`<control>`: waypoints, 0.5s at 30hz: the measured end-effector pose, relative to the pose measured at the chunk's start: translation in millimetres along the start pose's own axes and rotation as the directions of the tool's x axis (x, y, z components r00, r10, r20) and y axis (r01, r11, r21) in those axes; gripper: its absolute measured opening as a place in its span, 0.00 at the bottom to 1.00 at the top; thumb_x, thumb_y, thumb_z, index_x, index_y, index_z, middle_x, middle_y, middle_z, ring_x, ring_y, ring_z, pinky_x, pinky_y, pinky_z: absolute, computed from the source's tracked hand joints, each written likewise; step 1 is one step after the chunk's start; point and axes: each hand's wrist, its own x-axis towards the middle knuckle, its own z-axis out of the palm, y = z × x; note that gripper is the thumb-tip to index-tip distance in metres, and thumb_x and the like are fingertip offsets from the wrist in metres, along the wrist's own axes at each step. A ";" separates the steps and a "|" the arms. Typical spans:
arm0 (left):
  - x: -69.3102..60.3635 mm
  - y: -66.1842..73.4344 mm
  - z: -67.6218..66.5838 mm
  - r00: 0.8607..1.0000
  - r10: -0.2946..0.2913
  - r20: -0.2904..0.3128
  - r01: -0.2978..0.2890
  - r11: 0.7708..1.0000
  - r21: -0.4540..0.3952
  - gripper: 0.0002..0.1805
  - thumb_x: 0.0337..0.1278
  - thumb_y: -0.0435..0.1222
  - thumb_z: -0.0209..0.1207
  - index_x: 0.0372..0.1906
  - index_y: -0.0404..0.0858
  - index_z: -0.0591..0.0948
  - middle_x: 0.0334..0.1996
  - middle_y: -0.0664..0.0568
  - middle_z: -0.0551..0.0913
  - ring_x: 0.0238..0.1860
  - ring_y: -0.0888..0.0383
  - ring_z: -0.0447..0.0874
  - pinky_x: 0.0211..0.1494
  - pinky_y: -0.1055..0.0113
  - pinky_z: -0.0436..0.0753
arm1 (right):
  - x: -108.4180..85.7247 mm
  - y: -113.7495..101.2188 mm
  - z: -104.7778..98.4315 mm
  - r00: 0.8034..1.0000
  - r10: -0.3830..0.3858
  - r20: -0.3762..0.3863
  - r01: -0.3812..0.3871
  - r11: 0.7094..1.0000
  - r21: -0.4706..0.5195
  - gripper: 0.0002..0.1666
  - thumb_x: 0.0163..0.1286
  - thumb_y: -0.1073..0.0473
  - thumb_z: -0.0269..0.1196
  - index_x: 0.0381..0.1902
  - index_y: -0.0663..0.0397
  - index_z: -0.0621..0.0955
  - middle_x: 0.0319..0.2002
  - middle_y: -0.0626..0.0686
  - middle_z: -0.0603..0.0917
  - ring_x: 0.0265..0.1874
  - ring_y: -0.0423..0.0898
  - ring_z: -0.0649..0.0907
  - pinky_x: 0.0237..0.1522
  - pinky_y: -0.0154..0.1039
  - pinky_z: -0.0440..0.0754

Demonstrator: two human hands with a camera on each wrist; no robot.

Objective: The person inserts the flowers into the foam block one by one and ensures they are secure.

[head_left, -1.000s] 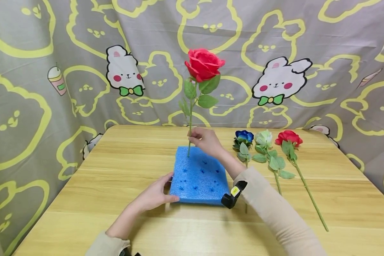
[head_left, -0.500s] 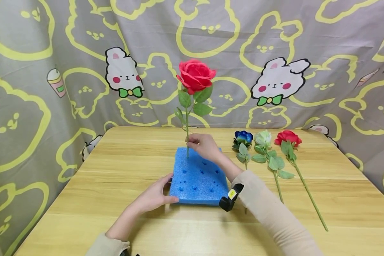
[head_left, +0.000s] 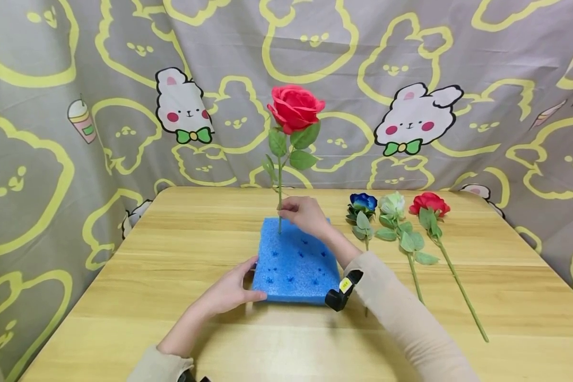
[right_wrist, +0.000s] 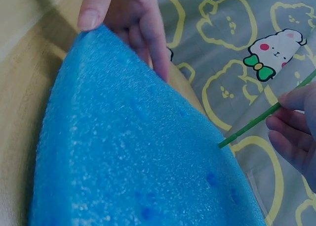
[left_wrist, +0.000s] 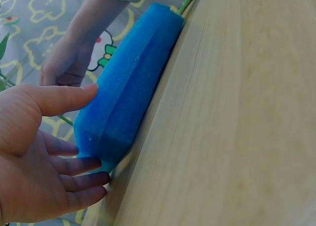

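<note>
An artificial red rose (head_left: 296, 109) stands upright at the far left part of a blue foam block (head_left: 298, 292), its stem's lower end meeting the foam. My right hand (head_left: 306, 216) pinches this green stem (right_wrist: 252, 123) low down between thumb and fingers. At the block's near left corner, my left hand (head_left: 229, 289) rests with extended fingers along the side and the thumb on the front corner. Several small slits and holes mark the foam's top. How deep the stem sits inside the foam is hidden.
To the right of the block, a blue flower (head_left: 363, 202), a pale green-white flower (head_left: 392, 206) and another red rose (head_left: 430, 204) lie on the wooden table (head_left: 172, 249). A patterned grey curtain (head_left: 239, 42) hangs behind.
Over the first half second the red rose moved down and slightly left with my right hand, its stem showing shorter above the foam. Since then it has barely moved. My left hand stayed on the block.
</note>
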 end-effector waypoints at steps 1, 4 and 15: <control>-0.1 -0.3 0.2 1.000 -0.004 -0.001 0.004 1.000 0.002 0.49 0.45 0.44 0.68 0.69 0.28 0.57 0.64 0.37 0.64 0.64 0.42 0.63 0.64 0.46 0.61 | 0.3 0.7 0.1 1.000 0.020 0.009 -0.020 1.000 0.022 0.07 0.64 0.61 0.61 0.37 0.58 0.84 0.30 0.49 0.84 0.28 0.48 0.82 0.27 0.36 0.80; 0.1 -1.7 0.8 1.000 -0.015 -0.003 0.015 1.000 0.006 0.49 0.45 0.44 0.68 0.69 0.28 0.57 0.65 0.37 0.63 0.64 0.42 0.61 0.65 0.46 0.60 | 0.3 1.3 -0.3 0.998 0.063 0.030 -0.065 0.995 0.073 0.09 0.64 0.61 0.62 0.39 0.59 0.84 0.31 0.51 0.83 0.30 0.51 0.83 0.31 0.41 0.82; 1.7 -3.2 1.2 1.000 -0.018 -0.009 0.018 1.000 0.020 0.49 0.45 0.45 0.68 0.69 0.29 0.56 0.66 0.38 0.62 0.65 0.42 0.60 0.65 0.46 0.59 | -2.9 -0.9 -6.9 0.990 0.136 0.045 -0.142 0.976 0.163 0.10 0.65 0.61 0.61 0.41 0.61 0.82 0.33 0.54 0.84 0.34 0.57 0.83 0.35 0.46 0.82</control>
